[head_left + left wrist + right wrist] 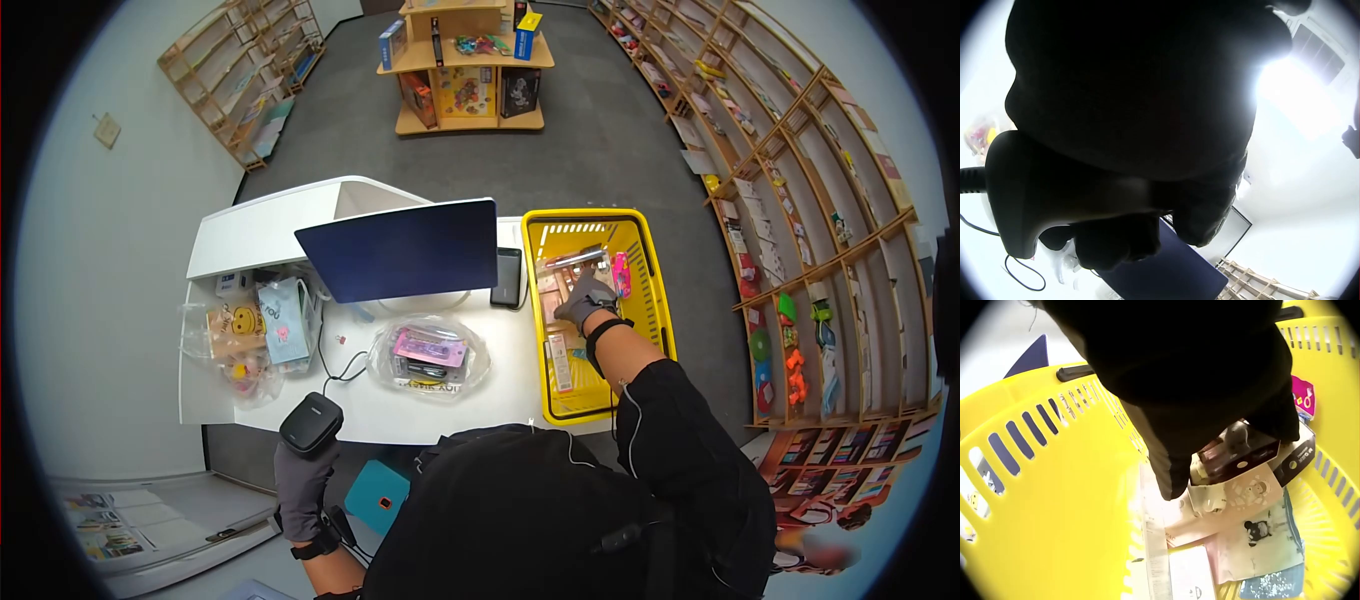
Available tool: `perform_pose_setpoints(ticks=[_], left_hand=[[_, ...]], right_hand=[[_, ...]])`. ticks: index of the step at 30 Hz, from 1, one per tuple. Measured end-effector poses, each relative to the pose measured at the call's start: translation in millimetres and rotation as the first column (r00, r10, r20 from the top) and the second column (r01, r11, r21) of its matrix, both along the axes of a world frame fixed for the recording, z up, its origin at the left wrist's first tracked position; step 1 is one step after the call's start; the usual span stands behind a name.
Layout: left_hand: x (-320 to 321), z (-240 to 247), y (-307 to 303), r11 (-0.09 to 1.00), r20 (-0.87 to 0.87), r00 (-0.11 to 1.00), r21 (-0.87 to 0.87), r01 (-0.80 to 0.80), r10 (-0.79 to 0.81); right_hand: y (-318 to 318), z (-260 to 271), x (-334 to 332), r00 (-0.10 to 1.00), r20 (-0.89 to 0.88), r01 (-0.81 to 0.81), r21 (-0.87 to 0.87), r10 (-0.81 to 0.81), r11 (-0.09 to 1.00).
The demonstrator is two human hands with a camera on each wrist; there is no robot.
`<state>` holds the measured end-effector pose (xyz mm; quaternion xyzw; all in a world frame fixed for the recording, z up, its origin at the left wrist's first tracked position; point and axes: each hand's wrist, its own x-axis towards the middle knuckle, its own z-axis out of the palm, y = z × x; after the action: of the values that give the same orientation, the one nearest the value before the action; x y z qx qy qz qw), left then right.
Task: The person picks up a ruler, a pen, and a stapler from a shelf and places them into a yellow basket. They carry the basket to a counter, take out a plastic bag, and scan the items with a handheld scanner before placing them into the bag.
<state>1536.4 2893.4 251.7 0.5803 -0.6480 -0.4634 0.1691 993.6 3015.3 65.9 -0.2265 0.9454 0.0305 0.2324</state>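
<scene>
My gloved left hand holds a black barcode scanner by its handle, low at the counter's front left edge. Its cord runs onto the counter, and the scanner fills much of the left wrist view in silhouette. My gloved right hand reaches down into a yellow shopping basket. In the right wrist view its thumb and fingers grip a small dark box from both sides, over a pink box. Below lie a pale packet with a black figure and a white box.
A monitor stands on the white counter, with a black phone-like device beside it. A clear bag of stationery lies mid-counter; filled bags sit at left. Shelves line the right wall.
</scene>
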Motion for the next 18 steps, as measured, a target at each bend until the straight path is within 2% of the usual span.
perform_pose_setpoints(ticks=[2,6,10,14,15,18], left_hand=[[-1,5,6,1.000,0.009,1.000,-0.012,-0.020,0.020],[-6,13,15,0.998,-0.004,0.998,0.028,-0.059,0.059],[-8,12,20,0.999,-0.026,0.999,-0.034,-0.039,0.038],[0,-1,11,1.000,-0.013,1.000,0.003,-0.016,0.016],[2,-7,8,0.999,-0.006,1.000,-0.034,0.013,-0.013],[2,-15,5,0.992,0.010,0.997,-0.104,0.073,-0.072]], right_hand=[[-4,-9,1,0.999,-0.014,0.032,0.043,-0.032,0.999],[-9,-11,1,0.999,-0.003,0.043,0.023,-0.043,0.999],[-5,10,4,0.997,0.045,0.057,-0.024,-0.056,0.998],[12,24,-4,1.000,-0.002,-0.008,-0.115,0.008,0.993],[21,29,-6,1.000,-0.003,-0.006,-0.113,0.006,0.994],[59,50,-2,0.981,0.166,-0.003,-0.517,0.104,0.856]])
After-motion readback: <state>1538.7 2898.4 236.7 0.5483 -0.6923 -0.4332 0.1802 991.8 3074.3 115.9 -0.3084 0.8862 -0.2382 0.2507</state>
